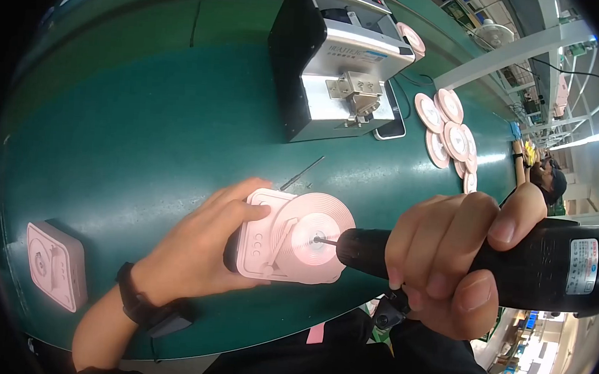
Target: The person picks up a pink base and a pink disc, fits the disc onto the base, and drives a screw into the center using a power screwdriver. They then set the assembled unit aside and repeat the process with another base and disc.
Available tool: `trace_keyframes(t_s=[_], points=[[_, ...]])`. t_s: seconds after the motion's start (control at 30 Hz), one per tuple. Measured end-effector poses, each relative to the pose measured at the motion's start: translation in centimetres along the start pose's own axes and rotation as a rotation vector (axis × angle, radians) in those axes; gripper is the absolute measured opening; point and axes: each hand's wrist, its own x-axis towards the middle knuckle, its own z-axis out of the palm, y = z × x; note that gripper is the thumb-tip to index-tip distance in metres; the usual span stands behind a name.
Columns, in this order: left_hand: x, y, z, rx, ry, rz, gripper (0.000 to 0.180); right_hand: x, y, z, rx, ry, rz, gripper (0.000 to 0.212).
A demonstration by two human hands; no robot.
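My left hand (204,232) grips a pink toy record player (258,243) by its left side, thumb on top and the other fingers around its edge. A round, ridged pink disc (304,218) covers the right part of the player, next to a small pink tone arm (281,247). In my right hand (456,258) is a black electric screwdriver (541,270), fingers wrapped round its body. Its thin bit reaches the centre of the disc. Whether a screw sits under the tip is too small to tell.
Another pink player (56,266) stands at the left. A loose screwdriver bit (302,173) lies beyond my left hand. Farther back stands a silver and black machine (355,57), with several pink discs (456,140) piled to its right. A co-worker (547,178) is at the far right.
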Motion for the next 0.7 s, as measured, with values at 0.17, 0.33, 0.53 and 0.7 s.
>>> trace_keyframes(t_s=[0.17,0.33,0.53,0.7], points=[[0.0,0.1,-0.6,0.025,0.018,-0.011,0.092,0.0,0.0,-0.1,0.087,-0.002,-0.085,0.044],[0.2,0.0,-0.3,0.025,0.023,-0.008,0.093,1.4,0.5,-3.2,0.145,-0.005,-0.316,0.039],[0.2,0.8,-0.9,0.075,-0.004,-0.058,0.091,3.1,2.7,-6.0,-0.159,0.25,-0.232,0.045],[0.6,1.3,-1.1,0.127,-0.04,-0.053,0.087,4.1,5.4,-8.3,-0.262,0.434,-0.122,0.047]])
